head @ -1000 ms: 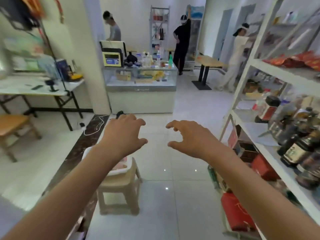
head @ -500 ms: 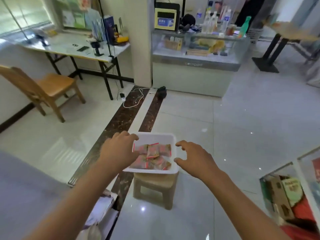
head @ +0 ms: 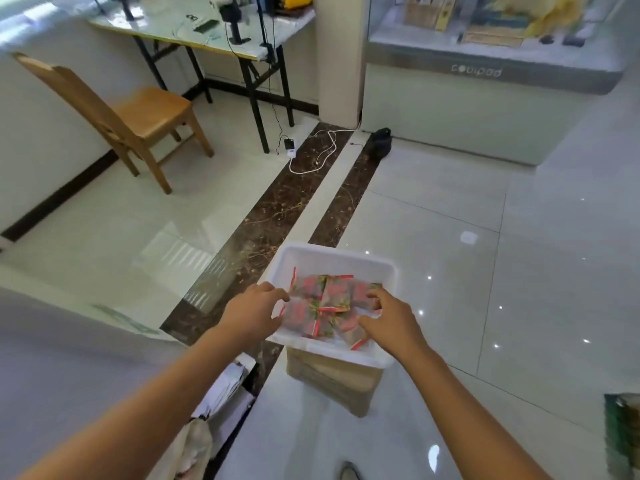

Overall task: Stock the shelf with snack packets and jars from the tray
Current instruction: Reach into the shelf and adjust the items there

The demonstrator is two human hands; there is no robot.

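A white plastic tray [head: 332, 255] sits on a small beige stool [head: 332, 382] on the floor in front of me. It holds several red-and-green snack packets [head: 330, 294] in a loose pile. My left hand [head: 254, 311] reaches in from the tray's left side, its fingertips touching the left edge of the pile. From the right, my right hand [head: 391, 315] lies on the pile, with fingers and thumb curled around packets there. No jars and no shelf boards are in view.
A wooden chair [head: 131, 112] and a folding table [head: 207, 32] stand at the far left. A glass display counter [head: 485, 74] is at the back right, with a white cable [head: 318, 154] on the floor. Bags [head: 214, 403] lie by my left forearm.
My view has swung from the shelf down to the floor. Both hands have dropped from the air above the tray into it and now touch the packets.
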